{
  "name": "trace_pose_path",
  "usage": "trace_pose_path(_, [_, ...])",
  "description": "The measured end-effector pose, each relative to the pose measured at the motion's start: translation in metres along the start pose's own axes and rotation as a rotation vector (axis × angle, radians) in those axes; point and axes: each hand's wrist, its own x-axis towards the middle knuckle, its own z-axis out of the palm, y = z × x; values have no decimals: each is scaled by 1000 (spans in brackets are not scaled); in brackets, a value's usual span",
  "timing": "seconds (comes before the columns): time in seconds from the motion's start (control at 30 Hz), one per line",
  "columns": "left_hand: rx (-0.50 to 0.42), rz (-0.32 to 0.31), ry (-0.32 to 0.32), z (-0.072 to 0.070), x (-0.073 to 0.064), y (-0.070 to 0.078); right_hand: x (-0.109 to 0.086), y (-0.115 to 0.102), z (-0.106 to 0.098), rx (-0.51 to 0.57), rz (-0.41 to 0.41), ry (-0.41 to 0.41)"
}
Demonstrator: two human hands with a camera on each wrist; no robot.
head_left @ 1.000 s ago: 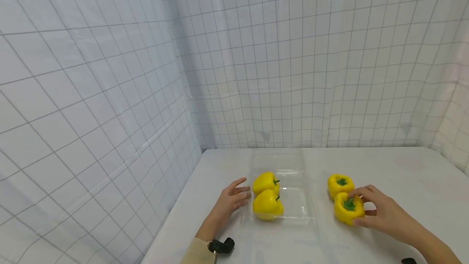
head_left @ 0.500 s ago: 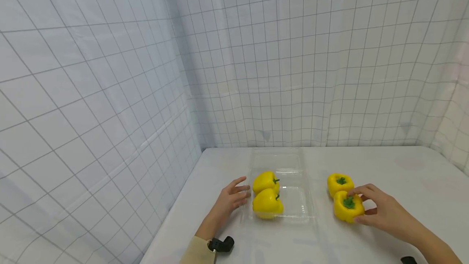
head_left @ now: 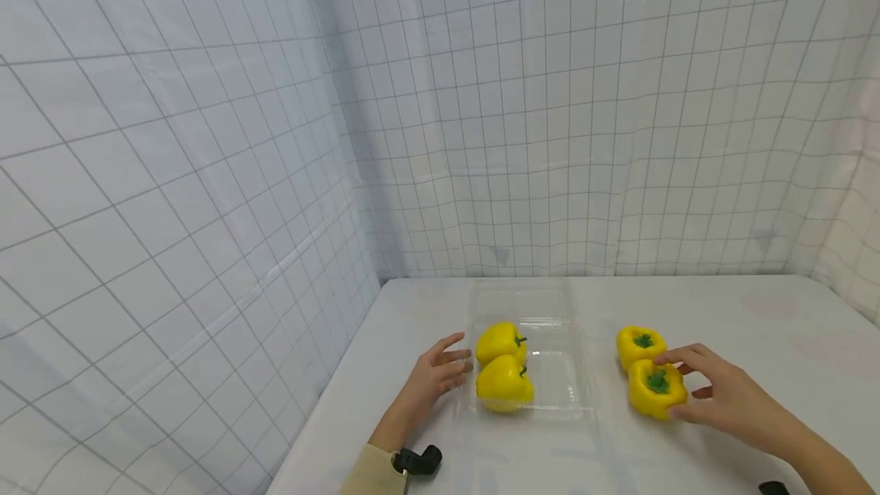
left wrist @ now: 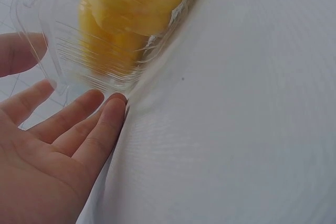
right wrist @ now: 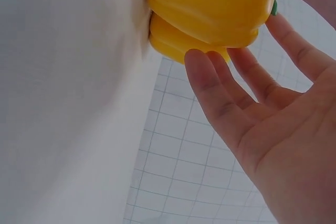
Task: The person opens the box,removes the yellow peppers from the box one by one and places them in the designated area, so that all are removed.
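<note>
Head view: the right hand [head_left: 722,399], its fingers loosely parted with no firm grip visible, has thumb and forefinger at the near flank of a glossy yellow, blocky bell pepper with a green stem [head_left: 648,401], which sits stem up just inside its fingertips. A matching upright yellow bell pepper [head_left: 629,351] sits just beyond that forefinger. The left hand [head_left: 433,380], relaxed and holding nothing, lies just outside a clear plastic hinged container [head_left: 553,373], whose lid lies folded back. Inside, immediately right of this hand's fingertips, two yellow bell peppers lie on their sides, one farther [head_left: 495,346] and one nearer [head_left: 500,384], stems away from the hand. Left wrist view: the extended fingers reach to the container's corner; contact is uncertain. Its thin, ribbed wall is judged light and flexible, easily shifted or dented, and is better steadied with flat fingers than squeezed. Right wrist view: the pepper's smooth skin shows between thumb and fingers. It is probably light and firm but somewhat slippery; the sound hold is across its broad shoulders, thumb opposing several fingers, sparing the slender stem.
</note>
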Motion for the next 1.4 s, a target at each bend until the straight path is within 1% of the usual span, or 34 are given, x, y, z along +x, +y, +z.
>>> trace_pose_path(0.23, [-3,-5,6,0,1,-1,2,-4,-7,-47,-72,31])
trace_pose_path(0.4, [2,-9,8,-1,1,-1,8,-12,-12,-67,-71,27])
trace_pose_path(0.6, [4,-6,5,-1,1,-1,18,-26,-14,-68,-104,32])
trace_pose_path(0.7, [4,-7,3,-1,0,-2,25,-33,-11,-51,-129,31])
trace_pose_path(0.77, [3,-8,4,-1,0,-2,30,-37,-8,-28,-142,16])
trace_pose_path(0.87, [4,-6,2,-1,1,-2,37,-43,-4,9,-134,-18])
trace_pose_path(0.93, [2,-6,0,0,2,-1,42,-47,-1,35,-113,-45])
trace_pose_path(1.03, [-1,-8,1,0,3,0,49,-51,3,48,-94,-66])
trace_pose_path(1.2, [-5,-16,6,1,2,1,58,-60,10,24,-104,-72])
trace_pose_path(1.4, [1,-15,4,0,2,-1,68,-72,20,26,-61,-97])
